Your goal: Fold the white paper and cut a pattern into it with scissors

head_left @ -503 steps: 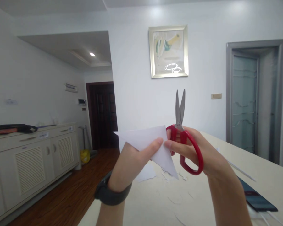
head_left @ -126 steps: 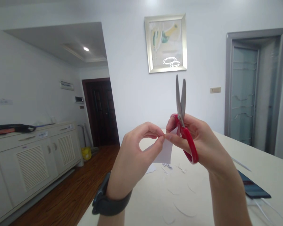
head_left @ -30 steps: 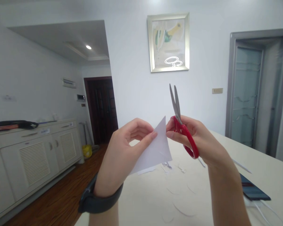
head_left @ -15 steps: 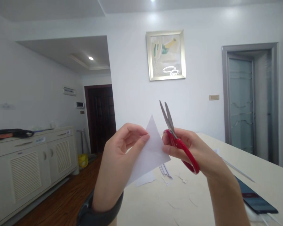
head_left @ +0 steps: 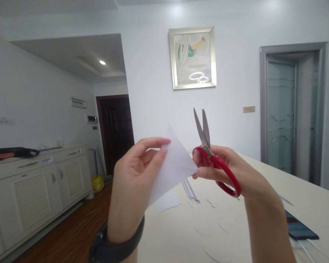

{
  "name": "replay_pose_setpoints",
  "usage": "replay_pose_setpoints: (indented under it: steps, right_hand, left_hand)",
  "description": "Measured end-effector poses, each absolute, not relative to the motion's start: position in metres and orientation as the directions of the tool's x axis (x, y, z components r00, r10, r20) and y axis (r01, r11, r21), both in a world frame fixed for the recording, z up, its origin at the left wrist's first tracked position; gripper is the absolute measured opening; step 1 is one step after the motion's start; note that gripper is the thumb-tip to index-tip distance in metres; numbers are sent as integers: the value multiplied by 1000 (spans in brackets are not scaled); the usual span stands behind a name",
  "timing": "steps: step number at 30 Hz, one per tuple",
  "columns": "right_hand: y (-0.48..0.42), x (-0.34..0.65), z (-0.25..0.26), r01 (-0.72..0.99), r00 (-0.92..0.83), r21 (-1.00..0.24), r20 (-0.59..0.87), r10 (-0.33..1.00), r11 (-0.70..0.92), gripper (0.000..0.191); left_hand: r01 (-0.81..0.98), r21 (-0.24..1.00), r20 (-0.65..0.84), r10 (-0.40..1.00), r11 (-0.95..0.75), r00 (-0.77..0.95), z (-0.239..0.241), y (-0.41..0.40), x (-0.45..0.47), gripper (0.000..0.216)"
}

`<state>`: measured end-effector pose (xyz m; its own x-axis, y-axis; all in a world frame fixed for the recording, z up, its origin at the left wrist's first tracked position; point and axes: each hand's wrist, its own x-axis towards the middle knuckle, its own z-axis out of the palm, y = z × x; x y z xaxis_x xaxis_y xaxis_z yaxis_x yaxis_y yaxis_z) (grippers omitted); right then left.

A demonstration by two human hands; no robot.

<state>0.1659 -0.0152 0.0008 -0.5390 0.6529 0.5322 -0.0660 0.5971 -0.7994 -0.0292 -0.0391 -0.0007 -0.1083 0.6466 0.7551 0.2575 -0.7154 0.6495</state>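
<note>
A folded sheet of white paper [head_left: 173, 166] with a pointed top is pinched between the thumb and fingers of my left hand [head_left: 139, 171]. My right hand [head_left: 227, 166] holds a pair of scissors [head_left: 204, 137] with red handles, the blades pointing up and parted. The right thumb and a fingertip also touch the paper's right corner. No paper lies between the blades. Below the hands, several thin white paper rolls [head_left: 190, 190] and a flat piece of paper [head_left: 168, 202] rest on the table.
Thin paper strips and scraps [head_left: 212, 203] are scattered on the pale table [head_left: 175, 241]. On the right lie a dark phone [head_left: 301, 224] with white cables and a white stick [head_left: 286, 199]. A white cabinet [head_left: 41, 193] stands along the left wall.
My right hand with the scissors has shifted slightly right and up, and the blades stand more upright. The paper has tilted, its right corner now at my right fingertips. The view has shifted slightly.
</note>
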Motion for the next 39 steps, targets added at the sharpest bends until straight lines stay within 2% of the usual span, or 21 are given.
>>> replay_pose_setpoints:
  steps: [6, 11, 20, 29, 34, 39]
  right_hand:
    - [-16, 168, 1, -108, -505, -779, 578, 641, 618, 16]
    - [-20, 166, 1, -111, -489, -765, 598, 636, 634, 16]
    - [-20, 165, 1, -93, -496, -760, 595, 632, 643, 18]
    - [-14, 168, -1, -138, -515, -727, 632, 579, 672, 23]
    - [-12, 168, -1, -171, -536, -722, 639, 551, 670, 23]
    - [-17, 166, -4, -186, -495, -768, 612, 617, 613, 19]
  left_hand:
    - [181, 673, 738, 668, -718, -95, -3, -38, -30, 16]
    - [115, 723, 685, 728, -681, 10, -5, -38, -34, 18]
    - [77, 717, 692, 721, -692, 36, -4, -35, -36, 18]
    - [-127, 730, 683, 725, -672, 90, -5, -34, -34, 22]
    - [-168, 738, 674, 725, -654, 141, -5, -33, -34, 24]
    - [-142, 779, 625, 733, -611, 268, -5, -34, -34, 33]
